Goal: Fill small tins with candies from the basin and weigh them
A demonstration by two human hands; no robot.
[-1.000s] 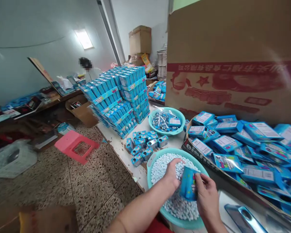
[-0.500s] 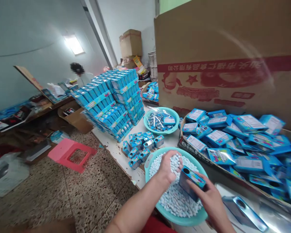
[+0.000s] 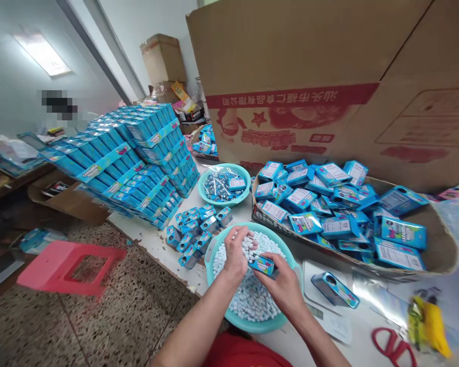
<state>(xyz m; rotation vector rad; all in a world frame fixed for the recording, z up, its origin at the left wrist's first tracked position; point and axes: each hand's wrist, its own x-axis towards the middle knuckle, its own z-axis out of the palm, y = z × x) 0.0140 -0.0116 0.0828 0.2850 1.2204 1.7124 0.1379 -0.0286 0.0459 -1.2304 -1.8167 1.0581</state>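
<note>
Head view: over a teal basin (image 3: pixel 214 250) of small white candies (image 3: pixel 248 300), the right hand (image 3: pixel 281 285) grips a small blue box (image 3: pixel 263 264). The left hand (image 3: pixel 237 255), cupped around candies, touches the box's open end.

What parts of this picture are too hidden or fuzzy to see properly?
Head view only:
- Inside of the small blue box: hidden by the left hand and right hand.
- Red scissors: cut off by the bottom edge.
- Print on the stacked blue cartons: too small.
- Person at the back: blurred.
</note>
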